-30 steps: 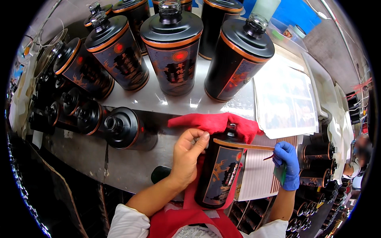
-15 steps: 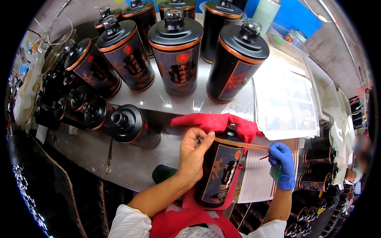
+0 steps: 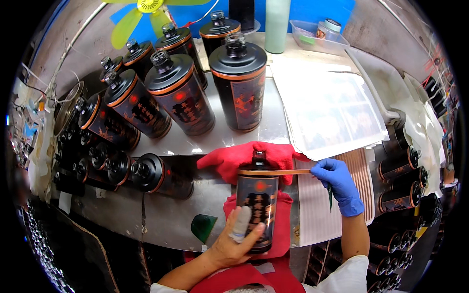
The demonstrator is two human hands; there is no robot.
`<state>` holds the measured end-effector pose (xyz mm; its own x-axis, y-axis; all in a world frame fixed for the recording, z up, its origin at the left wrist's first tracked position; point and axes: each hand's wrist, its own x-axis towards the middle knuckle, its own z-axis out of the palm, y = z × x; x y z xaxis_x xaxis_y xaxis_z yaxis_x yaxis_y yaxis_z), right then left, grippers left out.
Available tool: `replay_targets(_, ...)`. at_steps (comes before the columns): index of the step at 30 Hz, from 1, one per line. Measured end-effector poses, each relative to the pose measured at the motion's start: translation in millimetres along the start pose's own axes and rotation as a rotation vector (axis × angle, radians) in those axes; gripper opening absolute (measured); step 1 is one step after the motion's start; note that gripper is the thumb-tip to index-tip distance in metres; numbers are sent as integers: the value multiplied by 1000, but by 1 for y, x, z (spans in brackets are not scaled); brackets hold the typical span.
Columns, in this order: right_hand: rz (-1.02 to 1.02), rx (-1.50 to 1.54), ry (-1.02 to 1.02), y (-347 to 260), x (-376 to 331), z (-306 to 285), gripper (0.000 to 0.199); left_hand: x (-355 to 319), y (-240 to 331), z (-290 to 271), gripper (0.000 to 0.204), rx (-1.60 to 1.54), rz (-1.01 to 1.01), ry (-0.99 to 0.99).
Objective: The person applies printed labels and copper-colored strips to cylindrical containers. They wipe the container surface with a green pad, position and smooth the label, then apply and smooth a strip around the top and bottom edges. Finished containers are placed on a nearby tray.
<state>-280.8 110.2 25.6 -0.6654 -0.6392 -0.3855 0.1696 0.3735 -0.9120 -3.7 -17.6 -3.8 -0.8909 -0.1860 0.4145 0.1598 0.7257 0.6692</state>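
Observation:
A black bottle (image 3: 258, 195) with a dark printed label leans on a red cloth (image 3: 222, 163) in front of me. My left hand (image 3: 237, 243), bare with one wrapped finger, is closed round its lower body. Along the bottle's shoulder lies a copper-coloured strip (image 3: 293, 172), its free length pulled out straight to the right. My right hand (image 3: 339, 183), in a blue glove, pinches the strip's far end. Below those fingers sticks out a thin dark-green pointed piece (image 3: 330, 197), apparently held in the same hand. A dark-green flat piece (image 3: 203, 227) rests on the table to the left.
Several black bottles (image 3: 238, 93) stand on a raised metal shelf, and more (image 3: 163, 177) lie at the left. Right of my bottle is a sheet of striped strips (image 3: 320, 215), with white printed sheets (image 3: 337, 115) behind. More bottles (image 3: 400, 198) lie at the far right.
My left hand has left the strip's end at the bottle's shoulder and now grips the lower body. The bottle has turned, its label facing me more. My right hand still pulls the strip.

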Motion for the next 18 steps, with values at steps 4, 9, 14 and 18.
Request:
replay_targets(4,-28,-20,-15,-13,-8,16,18,-39,-18,1,88,-159,-205,36)
replay_targets(9,12,-26,-8,-25,-16,19,16,-16,3,-13,117,274,44,33)
replay_targets(14,21,-103,1,-27,-12,18,16,7,16,-4,42,520,192,-156)
replay_targets(18,-54,-93,-27,-32,-13,38,18,-30,-20,12,46,169,113,88)
